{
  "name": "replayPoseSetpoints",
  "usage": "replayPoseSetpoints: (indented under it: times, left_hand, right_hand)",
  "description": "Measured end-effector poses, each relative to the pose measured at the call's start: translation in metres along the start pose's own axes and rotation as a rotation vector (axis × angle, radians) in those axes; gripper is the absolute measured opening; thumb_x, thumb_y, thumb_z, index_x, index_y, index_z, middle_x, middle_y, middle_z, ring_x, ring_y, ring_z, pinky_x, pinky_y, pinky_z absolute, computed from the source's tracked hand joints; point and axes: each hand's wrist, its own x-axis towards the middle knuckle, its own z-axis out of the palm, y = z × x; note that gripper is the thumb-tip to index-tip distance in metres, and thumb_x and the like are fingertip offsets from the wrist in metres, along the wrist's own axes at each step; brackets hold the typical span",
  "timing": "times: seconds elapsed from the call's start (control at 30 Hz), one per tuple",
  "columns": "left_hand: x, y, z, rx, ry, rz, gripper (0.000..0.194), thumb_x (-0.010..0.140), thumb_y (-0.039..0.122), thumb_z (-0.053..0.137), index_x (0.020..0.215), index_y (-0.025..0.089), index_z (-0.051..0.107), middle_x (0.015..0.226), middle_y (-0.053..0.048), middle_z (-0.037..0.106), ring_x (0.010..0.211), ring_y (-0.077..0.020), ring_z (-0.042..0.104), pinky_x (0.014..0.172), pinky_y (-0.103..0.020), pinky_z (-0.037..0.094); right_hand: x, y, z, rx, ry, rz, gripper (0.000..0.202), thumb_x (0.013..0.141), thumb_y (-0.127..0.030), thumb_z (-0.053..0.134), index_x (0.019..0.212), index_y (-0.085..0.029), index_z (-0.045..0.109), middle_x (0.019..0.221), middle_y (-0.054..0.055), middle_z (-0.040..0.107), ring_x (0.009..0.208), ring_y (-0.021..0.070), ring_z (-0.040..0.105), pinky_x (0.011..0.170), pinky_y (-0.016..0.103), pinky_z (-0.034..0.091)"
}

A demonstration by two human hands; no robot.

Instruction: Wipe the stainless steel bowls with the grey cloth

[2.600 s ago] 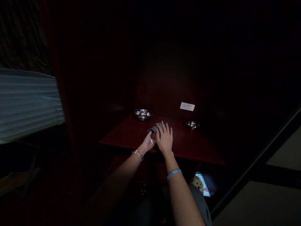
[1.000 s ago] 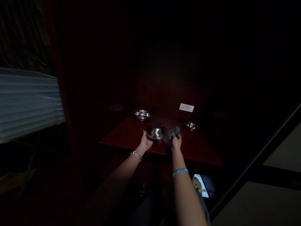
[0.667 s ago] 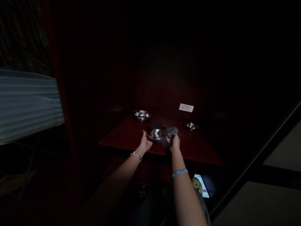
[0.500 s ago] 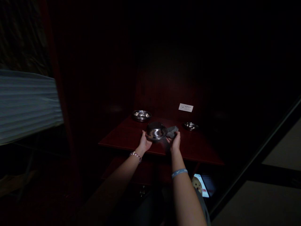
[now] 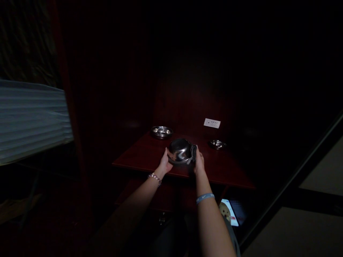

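A shiny metal bowl (image 5: 179, 150) is held bottom up above the dark red shelf (image 5: 139, 156). My left hand (image 5: 165, 162) grips its left rim. A grey cloth (image 5: 193, 153) is bunched in my right hand (image 5: 199, 162) and lies against the bowl's right side. Further back on the shelf, a wide metal bowl (image 5: 161, 131) stands at the left, and a smaller metal bowl (image 5: 217, 144) stands at the right. Both of these face upward.
A white socket plate (image 5: 212, 123) is on the back panel. Below the shelf at the right, a lit phone screen (image 5: 229, 212) shows. Pale pleated material (image 5: 32, 121) hangs at the left, beyond the dark red side panel (image 5: 65, 89).
The bowl in my hands has shifted slightly right and tilted. My right hand has brought the cloth in against the bowl's side, where it was stretched out to the right before.
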Motion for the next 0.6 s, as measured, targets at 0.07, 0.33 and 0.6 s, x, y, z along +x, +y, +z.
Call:
replayPoseSetpoints:
  times: [0.07,0.33,0.6]
  left_hand:
    - [0.0009,-0.0007,-0.0007,0.003,-0.010,-0.001,0.049,0.096,0.043,0.035,0.131,0.014,0.053,0.114,-0.011,0.070,0.106,-0.0211,0.065,0.104,-0.037,0.044]
    - [0.0012,-0.0007,-0.0011,0.010,-0.021,0.008,0.047,0.096,0.041,0.034,0.130,0.014,0.054,0.114,-0.010,0.070,0.104,-0.0203,0.066,0.102,-0.035,0.045]
    - [-0.0051,0.0005,0.0043,0.017,-0.016,-0.016,0.047,0.096,0.044,0.036,0.127,0.014,0.057,0.107,-0.009,0.072,0.103,-0.0197,0.066,0.100,-0.033,0.047]
  right_hand:
    - [-0.0007,0.0006,0.0021,-0.050,-0.045,0.012,0.049,0.076,-0.059,0.058,0.097,-0.014,0.065,0.084,0.006,0.071,0.075,0.0167,0.066,0.065,0.026,0.053]
    - [-0.0023,-0.0002,0.0019,-0.263,-0.090,-0.017,0.055,0.078,-0.065,0.052,0.080,-0.014,0.071,0.076,0.009,0.072,0.079,0.0196,0.067,0.071,0.027,0.052]
    - [-0.0090,0.0003,0.0073,-0.126,-0.079,0.027,0.054,0.078,-0.064,0.055,0.087,-0.013,0.072,0.080,0.009,0.073,0.080,0.0199,0.069,0.070,0.028,0.054]
